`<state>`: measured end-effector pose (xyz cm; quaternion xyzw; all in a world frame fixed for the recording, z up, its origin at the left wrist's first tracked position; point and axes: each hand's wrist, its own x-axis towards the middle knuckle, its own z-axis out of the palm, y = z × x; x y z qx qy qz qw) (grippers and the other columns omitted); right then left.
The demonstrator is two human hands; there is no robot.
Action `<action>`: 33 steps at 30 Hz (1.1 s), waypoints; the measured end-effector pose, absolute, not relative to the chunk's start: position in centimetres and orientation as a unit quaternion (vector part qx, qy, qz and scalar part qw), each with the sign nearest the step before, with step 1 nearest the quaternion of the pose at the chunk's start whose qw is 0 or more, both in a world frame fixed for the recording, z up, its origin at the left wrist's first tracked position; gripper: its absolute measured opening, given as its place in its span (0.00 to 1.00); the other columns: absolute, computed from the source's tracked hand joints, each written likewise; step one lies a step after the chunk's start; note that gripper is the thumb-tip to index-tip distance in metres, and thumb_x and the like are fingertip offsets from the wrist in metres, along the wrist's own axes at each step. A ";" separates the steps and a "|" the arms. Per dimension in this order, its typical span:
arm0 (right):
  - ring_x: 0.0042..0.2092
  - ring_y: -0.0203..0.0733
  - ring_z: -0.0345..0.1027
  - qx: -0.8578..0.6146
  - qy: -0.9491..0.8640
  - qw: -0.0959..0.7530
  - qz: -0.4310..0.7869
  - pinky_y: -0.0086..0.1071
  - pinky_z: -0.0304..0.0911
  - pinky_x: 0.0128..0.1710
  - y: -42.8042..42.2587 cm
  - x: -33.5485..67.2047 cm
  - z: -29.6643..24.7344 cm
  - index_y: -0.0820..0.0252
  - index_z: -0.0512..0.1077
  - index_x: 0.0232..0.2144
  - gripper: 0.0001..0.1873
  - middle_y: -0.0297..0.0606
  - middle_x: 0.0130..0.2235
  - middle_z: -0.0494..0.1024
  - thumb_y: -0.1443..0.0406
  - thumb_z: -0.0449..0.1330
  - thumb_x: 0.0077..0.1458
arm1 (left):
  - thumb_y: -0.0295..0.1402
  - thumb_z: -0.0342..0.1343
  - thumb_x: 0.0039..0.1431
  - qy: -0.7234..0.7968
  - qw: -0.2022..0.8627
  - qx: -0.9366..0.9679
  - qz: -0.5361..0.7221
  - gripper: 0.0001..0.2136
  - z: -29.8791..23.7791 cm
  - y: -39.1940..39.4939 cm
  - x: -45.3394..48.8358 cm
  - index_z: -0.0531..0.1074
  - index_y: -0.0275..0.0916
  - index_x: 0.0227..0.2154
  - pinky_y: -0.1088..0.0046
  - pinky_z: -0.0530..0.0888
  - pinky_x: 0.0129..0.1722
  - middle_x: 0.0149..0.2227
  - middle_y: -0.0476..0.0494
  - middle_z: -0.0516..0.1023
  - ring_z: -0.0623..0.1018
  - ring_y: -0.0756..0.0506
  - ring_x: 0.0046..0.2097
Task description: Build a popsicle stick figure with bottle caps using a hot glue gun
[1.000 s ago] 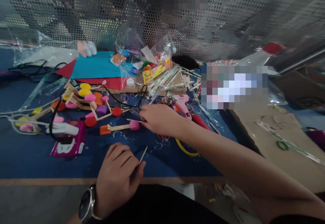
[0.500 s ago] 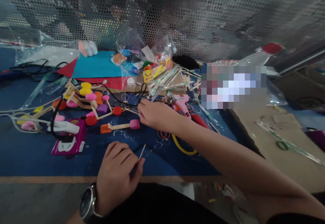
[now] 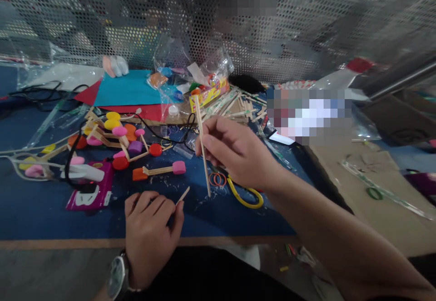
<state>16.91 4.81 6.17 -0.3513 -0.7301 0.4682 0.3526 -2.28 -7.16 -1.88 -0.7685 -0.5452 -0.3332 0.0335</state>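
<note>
My right hand (image 3: 238, 148) is closed on a long pale wooden chopstick (image 3: 205, 171), held nearly upright over the table between thumb and fingers. Low by the front edge, my left hand (image 3: 151, 223) pinches a short wooden stick (image 3: 184, 194); its tip pokes out past the thumb and the rest is hidden. Just beyond the left hand lies a small stick piece (image 3: 160, 170) with an orange block at one end and a pink one at the other. Further left stands a frame of wooden sticks (image 3: 119, 139) with coloured round pieces at its joints.
A purple power strip (image 3: 91, 196) with a plugged-in white adapter lies at left. Yellow-handled scissors (image 3: 243, 201) and orange rubber bands (image 3: 218, 179) are below my right hand. Wrapped sticks (image 3: 223, 103), coloured sheets (image 3: 126, 87) and a mesh screen (image 3: 136, 23) stand behind. Cardboard (image 3: 368, 192) is at right.
My right hand has drawn back from the clutter toward me and rightward, lifting the long chopstick upright. My left hand has shifted slightly left, still pinching the short stick.
</note>
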 end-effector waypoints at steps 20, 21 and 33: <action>0.26 0.33 0.61 -0.370 -0.789 0.174 0.460 0.26 0.55 0.29 -3.5 17.8 1.9 0.59 0.79 0.48 0.12 0.27 0.27 0.74 0.68 0.62 0.63 | 0.17 0.53 0.62 -0.377 -0.063 -0.831 -0.404 0.14 -0.7 -7.6 -2.8 0.65 0.41 0.26 0.65 0.73 0.43 0.24 0.51 0.75 0.74 0.46 0.33; 0.26 0.33 0.60 -0.367 -0.796 0.164 0.453 0.25 0.54 0.29 -3.3 17.6 1.9 0.59 0.79 0.47 0.12 0.27 0.27 0.73 0.69 0.62 0.63 | 0.17 0.53 0.62 -0.375 -0.052 -0.829 -0.410 0.14 -0.8 -7.6 -2.8 0.65 0.41 0.25 0.65 0.74 0.43 0.24 0.51 0.75 0.75 0.46 0.33; 0.39 0.38 0.75 -0.329 -0.848 0.129 0.395 0.28 0.59 0.37 -2.1 16.1 3.2 0.60 0.76 0.41 0.05 0.37 0.38 0.84 0.72 0.61 0.66 | 0.26 0.47 0.74 -0.385 -0.123 -0.801 -0.441 0.13 -0.8 -7.9 -3.6 0.67 0.40 0.30 0.72 0.75 0.37 0.30 0.46 0.77 0.76 0.47 0.36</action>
